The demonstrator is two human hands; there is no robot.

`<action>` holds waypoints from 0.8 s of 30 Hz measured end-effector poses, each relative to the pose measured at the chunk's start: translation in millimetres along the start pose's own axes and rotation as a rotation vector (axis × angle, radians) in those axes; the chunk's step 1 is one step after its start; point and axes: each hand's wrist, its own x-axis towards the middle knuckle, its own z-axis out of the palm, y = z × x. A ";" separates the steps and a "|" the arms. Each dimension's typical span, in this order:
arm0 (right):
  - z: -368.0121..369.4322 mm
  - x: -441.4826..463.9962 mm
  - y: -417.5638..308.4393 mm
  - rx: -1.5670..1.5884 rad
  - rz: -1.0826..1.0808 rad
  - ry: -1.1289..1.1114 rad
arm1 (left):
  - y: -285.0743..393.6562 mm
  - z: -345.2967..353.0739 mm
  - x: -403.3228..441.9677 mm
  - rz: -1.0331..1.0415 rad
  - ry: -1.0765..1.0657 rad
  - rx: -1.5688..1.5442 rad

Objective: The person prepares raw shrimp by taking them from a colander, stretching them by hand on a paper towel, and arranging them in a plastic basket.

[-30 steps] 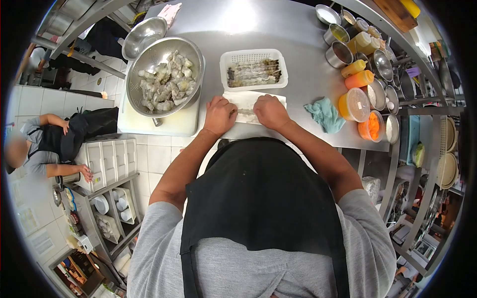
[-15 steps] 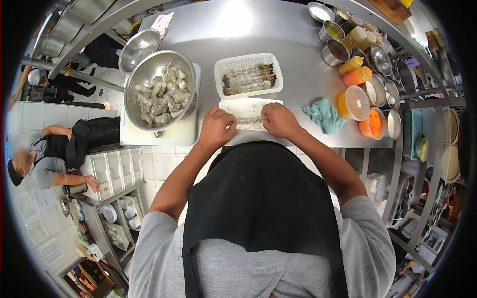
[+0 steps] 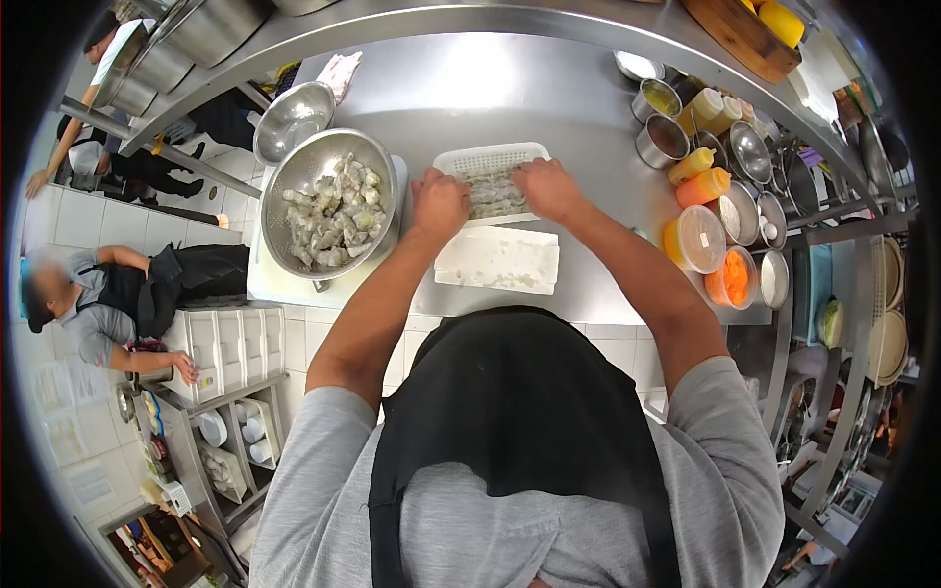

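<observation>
Both my hands reach over a white perforated tray [image 3: 495, 157] in which long, stretched-out shrimp lie in a row. My left hand [image 3: 440, 202] is closed at the tray's left side, its fingertips pinching one end of a shrimp [image 3: 498, 196]. At the right side, my right hand [image 3: 549, 189] pinches the other end. The fingers partly cover the contact points. Nearer to me lies a wet white board [image 3: 497, 261] with small smears on it. Left of my left hand, a steel colander [image 3: 286, 179] contains a heap of peeled shrimp [image 3: 335, 214].
The colander stands on a white cutting board [image 3: 270, 274], beside a steel bowl [image 3: 294, 122]. Sauce bottles [image 3: 703, 186], tubs [image 3: 694, 240] and steel pots [image 3: 663, 140] line the right side. A steel shelf [image 3: 470, 24] crosses overhead. A co-worker [image 3: 108, 304] is at the left.
Both hands have moved forward from the white board to the tray, carrying the shrimp. The board now lies bare of it. My right forearm now mostly hides the green cloth.
</observation>
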 end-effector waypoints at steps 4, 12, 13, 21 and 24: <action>-14.5 0.4 0.9 0.021 0.023 -0.123 | -6.5 13.9 -4.1 0.020 -0.040 0.041; -3.1 19.9 -5.9 0.152 0.048 -0.251 | -4.9 -0.3 -7.0 0.044 -0.064 -0.009; -8.1 21.4 -8.6 0.151 0.082 -0.240 | -5.5 -1.8 -8.6 0.054 -0.053 -0.013; 13.7 46.4 -21.3 0.236 -0.035 -0.268 | 28.6 -51.3 -62.9 0.086 0.193 -0.266; 5.5 46.8 -26.8 0.260 -0.026 -0.292 | 43.3 -79.8 -90.0 0.051 0.168 -0.414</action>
